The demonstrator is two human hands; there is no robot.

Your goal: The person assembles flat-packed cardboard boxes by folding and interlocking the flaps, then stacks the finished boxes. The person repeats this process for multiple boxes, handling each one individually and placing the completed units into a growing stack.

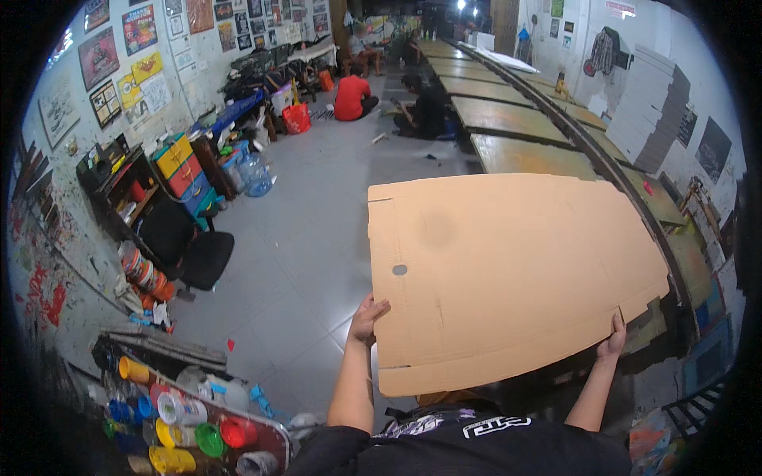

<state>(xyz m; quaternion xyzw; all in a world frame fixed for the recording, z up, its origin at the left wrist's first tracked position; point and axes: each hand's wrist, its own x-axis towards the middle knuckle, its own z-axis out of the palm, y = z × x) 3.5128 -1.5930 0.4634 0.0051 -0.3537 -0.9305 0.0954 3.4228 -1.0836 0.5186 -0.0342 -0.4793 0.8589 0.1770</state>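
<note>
A large flat sheet of brown cardboard (508, 278) is held up in front of my body, tilted, with a small oval hole near its left side and a few crease lines. My left hand (368, 319) grips its left edge, thumb on the face that I see and fingers behind. On the lower right edge, my right hand (613, 336) is closed around the border, its fingers mostly behind the sheet. The cardboard covers part of the long row of tables beyond it.
Long printing tables (508, 119) run away on the right. At lower left stands a tray of colourful paint tubs (182, 408). A black office chair (205, 255), a coloured drawer unit (182, 170) and a water jug (255, 174) line the left. People sit on the floor (317, 190) farther off.
</note>
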